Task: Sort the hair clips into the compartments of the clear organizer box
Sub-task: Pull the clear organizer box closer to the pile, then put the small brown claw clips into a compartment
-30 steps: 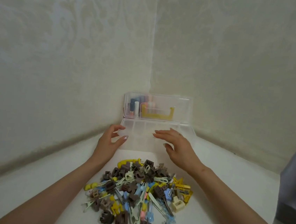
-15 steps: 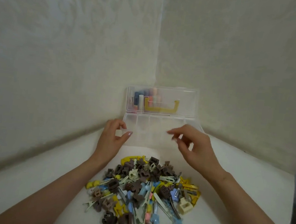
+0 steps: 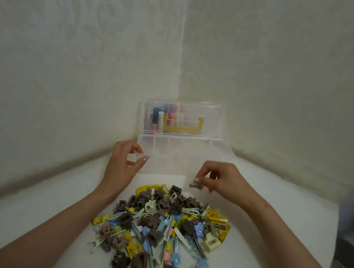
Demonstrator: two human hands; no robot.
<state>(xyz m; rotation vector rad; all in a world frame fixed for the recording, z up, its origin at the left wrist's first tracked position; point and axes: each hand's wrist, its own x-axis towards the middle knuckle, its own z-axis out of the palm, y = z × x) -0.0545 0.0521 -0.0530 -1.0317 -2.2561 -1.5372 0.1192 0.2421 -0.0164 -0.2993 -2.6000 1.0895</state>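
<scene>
We see the right hand (image 3: 221, 180) pinching 1 small brown clip (image 3: 196, 184) between thumb and curled fingers, just above the white table (image 3: 53, 219) and right in front of the near edge of the clear organizer box (image 3: 191, 155), whose lid (image 3: 212, 120) stands upright in the wall corner. The left hand (image 3: 120, 167) curves in a C at the box's left wall, and we cannot tell whether it grips it. The pile of hair clips (image 3: 162, 221) lies between the 2 forearms, near the box.
</scene>
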